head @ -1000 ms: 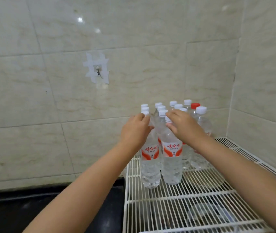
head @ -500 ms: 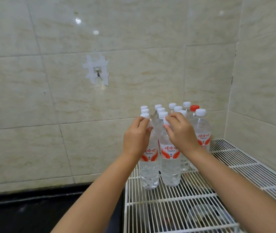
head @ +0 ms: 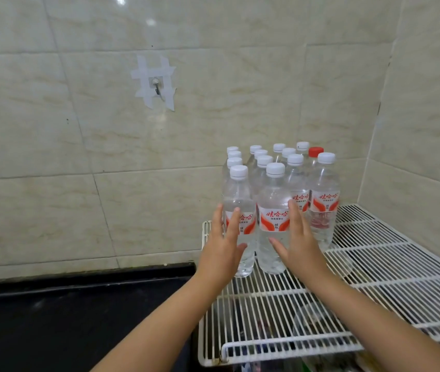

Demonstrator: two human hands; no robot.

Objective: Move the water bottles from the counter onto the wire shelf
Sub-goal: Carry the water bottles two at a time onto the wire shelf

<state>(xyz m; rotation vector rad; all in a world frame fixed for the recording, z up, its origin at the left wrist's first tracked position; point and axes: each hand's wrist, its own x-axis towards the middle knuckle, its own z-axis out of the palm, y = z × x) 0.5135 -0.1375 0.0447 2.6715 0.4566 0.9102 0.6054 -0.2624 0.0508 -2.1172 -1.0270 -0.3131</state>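
Bottles (head: 272, 218) stand upright on shelf (head: 374, 267), between both flat hands.

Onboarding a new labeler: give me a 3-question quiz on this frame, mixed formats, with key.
1. True or false: the left hand grips a bottle cap.
2. The one odd-coloured cap in the cluster is: A) blue B) red C) green
3. Fill in: the bottles stand on the ____ shelf.

Key:
1. False; both it and the right hand are open, fingers straight, by the two front bottles.
2. B, the red cap.
3. Wire; the wire shelf.
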